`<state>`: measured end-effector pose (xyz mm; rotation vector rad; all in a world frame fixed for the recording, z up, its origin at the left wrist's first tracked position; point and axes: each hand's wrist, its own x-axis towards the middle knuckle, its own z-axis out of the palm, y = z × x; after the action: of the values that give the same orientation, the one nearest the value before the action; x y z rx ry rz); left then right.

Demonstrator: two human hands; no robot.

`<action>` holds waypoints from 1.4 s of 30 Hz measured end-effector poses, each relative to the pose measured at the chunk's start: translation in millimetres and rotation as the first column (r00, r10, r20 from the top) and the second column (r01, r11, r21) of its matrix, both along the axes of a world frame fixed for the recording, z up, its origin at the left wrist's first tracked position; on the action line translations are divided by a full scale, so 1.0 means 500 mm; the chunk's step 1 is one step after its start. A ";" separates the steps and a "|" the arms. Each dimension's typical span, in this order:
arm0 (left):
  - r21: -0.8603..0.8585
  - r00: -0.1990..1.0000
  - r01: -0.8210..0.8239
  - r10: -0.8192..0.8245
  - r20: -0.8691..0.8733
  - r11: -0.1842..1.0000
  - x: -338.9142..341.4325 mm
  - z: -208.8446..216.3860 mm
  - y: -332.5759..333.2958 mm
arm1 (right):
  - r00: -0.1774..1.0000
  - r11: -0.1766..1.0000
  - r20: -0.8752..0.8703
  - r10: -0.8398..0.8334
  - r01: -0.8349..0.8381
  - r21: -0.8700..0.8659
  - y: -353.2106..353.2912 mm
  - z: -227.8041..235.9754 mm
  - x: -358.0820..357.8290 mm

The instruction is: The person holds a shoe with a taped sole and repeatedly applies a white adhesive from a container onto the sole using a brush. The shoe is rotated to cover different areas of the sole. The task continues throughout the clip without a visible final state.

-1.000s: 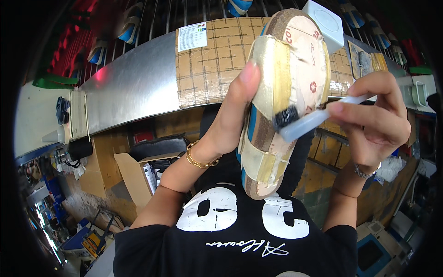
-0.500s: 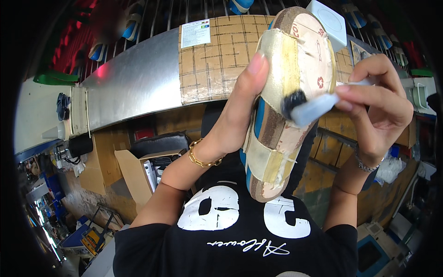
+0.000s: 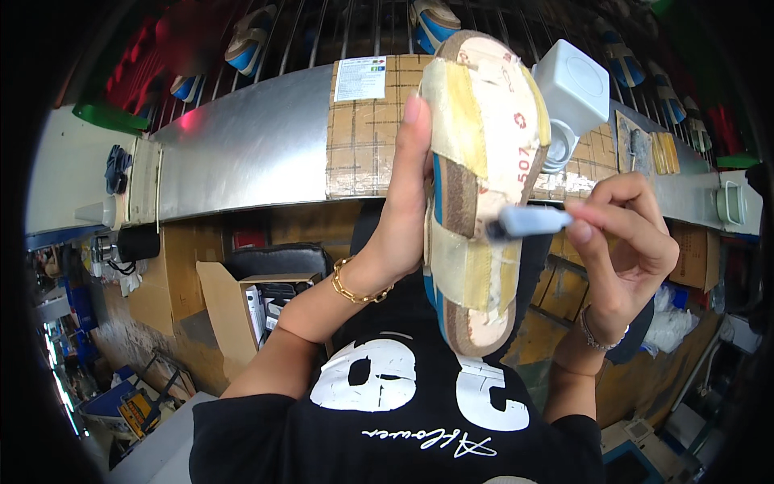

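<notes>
My left hand (image 3: 409, 189) is closed around the left side of a sandal (image 3: 501, 113), its thumb lying along the edge. The sandal stands lengthwise, underside toward me, with a pale insole board, brown edging and a blue last (image 3: 438, 189) showing at the side. Two cream strap pieces, an upper one (image 3: 458, 133) and a lower one (image 3: 472, 270), are folded over onto the underside. Between thumb and fingers, my right hand (image 3: 633, 246) pinches a brush (image 3: 534, 220) with a pale handle and dark bristles. The blurred bristles are just above the lower strap; contact cannot be made out.
Behind the sandal, a metal worktop (image 3: 242, 133) carries a cardboard sheet (image 3: 364, 145) and a white container (image 3: 576, 85). Farther back, several blue-lasted sandals (image 3: 248, 44) sit on a rod rack. An open carton (image 3: 219, 310) stands lower left, and a pale green holder (image 3: 731, 202) at far right.
The brush has moved down the sandal from the upper strap to just above the lower one. The sandal has shifted left and turned more upright, uncovering more of the white container.
</notes>
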<state>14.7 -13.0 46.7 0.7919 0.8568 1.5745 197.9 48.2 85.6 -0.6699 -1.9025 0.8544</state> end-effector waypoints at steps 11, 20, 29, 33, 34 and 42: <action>0.003 0.993 -0.026 0.026 -0.116 1.000 0.015 0.015 -0.002 | 0.992 0.927 0.053 -0.118 0.091 0.364 0.009 0.001 -0.010; 0.035 0.998 -0.017 0.015 0.061 0.999 0.016 0.000 0.000 | 0.982 0.954 0.179 0.059 -0.108 0.280 0.017 0.008 0.016; 0.034 0.997 0.024 -0.027 0.079 0.999 -0.005 -0.016 0.000 | 0.953 0.956 0.266 0.142 -0.202 0.213 0.030 0.017 0.025; 0.036 0.996 0.004 -0.008 0.094 0.999 -0.010 -0.021 0.003 | 0.961 0.979 0.259 0.097 -0.139 0.150 0.012 0.009 0.031; 0.036 0.996 -0.001 -0.003 0.093 0.999 -0.012 -0.022 0.004 | 0.962 0.971 0.245 0.124 -0.168 0.170 0.006 0.008 0.034; 0.054 0.989 -0.094 0.087 0.117 0.994 -0.027 -0.048 0.020 | 0.974 0.976 0.113 0.198 -0.207 0.073 0.014 0.006 0.019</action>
<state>1.1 -3.1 22.6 0.7056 0.7753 1.7154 207.4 55.4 88.7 -0.4828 -2.1169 0.8745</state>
